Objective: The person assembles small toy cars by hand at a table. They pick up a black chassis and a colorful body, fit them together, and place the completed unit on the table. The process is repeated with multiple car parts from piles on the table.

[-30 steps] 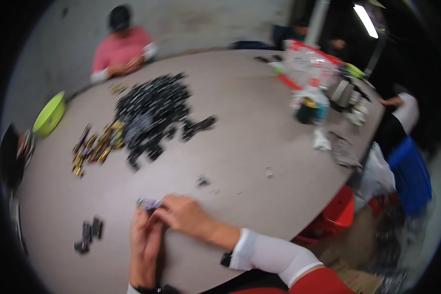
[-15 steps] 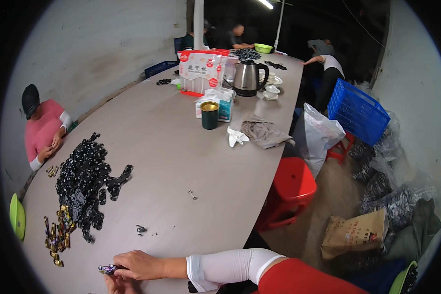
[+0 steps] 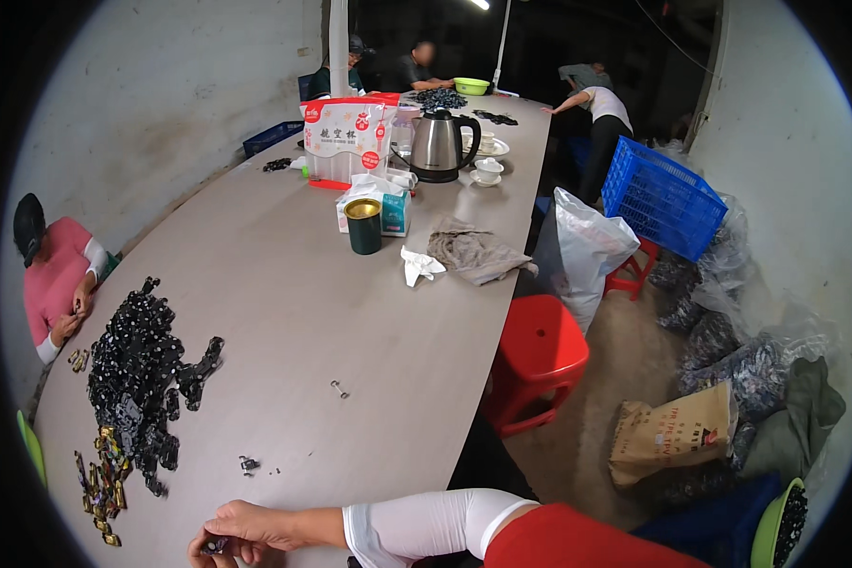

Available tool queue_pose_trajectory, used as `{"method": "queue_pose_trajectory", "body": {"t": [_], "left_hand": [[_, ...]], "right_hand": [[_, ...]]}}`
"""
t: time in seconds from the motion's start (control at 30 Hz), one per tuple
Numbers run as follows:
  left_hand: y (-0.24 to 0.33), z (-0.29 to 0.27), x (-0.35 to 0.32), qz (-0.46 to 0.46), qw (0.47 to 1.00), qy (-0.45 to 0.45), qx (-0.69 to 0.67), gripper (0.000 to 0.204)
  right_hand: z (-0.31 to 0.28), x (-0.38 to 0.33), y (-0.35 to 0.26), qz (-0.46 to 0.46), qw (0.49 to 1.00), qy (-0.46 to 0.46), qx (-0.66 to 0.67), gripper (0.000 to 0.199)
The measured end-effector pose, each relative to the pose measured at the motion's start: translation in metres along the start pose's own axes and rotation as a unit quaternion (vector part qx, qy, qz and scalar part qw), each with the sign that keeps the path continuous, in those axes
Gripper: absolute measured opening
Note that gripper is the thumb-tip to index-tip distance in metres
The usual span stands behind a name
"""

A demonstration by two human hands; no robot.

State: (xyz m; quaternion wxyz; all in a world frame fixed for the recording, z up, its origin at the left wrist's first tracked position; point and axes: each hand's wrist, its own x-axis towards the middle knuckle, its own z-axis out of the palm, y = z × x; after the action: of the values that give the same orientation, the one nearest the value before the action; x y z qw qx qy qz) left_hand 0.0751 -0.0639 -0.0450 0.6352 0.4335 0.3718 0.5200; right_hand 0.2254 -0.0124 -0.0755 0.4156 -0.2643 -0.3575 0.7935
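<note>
My right hand [image 3: 248,526] lies on the grey table [image 3: 284,284] at the lower left edge of the view, its white-sleeved forearm reaching in from the right. Its fingers are closed on a small dark part [image 3: 216,545]. Only the fingertips of my left hand [image 3: 197,555] show at the bottom edge, touching the same part; how they hold it is hidden. A big heap of small black parts [image 3: 134,371] lies just beyond my hands to the left, with several brass-coloured pieces [image 3: 100,485] beside it.
Loose bits [image 3: 247,464] and a small pin [image 3: 339,388] lie on the table. A person in pink [image 3: 55,284] works at the left. Farther off stand a green cup [image 3: 363,227], kettle [image 3: 441,144] and packets. A red stool [image 3: 540,352], blue crate [image 3: 663,201] and sacks are on the right.
The view has swung up and to the right, from the black heap toward the far end of the table. My hands have slid to the bottom left edge, still together on the small part.
</note>
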Motion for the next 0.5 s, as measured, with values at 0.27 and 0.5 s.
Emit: {"method": "queue_pose_trajectory", "body": {"t": [0.27,0.5], "left_hand": [[0.008,-0.001,0.001,-0.065,0.995,0.05,-0.05,0.038],[0.007,-0.003,-0.002,-0.12,0.984,0.069,-0.112,0.029]], "right_hand": [[0.004,0.0,-0.001,-0.127,0.974,0.13,-0.132,0.022],[0.005,0.0,0.001,-0.271,0.898,0.166,-0.305,0.019]]}}
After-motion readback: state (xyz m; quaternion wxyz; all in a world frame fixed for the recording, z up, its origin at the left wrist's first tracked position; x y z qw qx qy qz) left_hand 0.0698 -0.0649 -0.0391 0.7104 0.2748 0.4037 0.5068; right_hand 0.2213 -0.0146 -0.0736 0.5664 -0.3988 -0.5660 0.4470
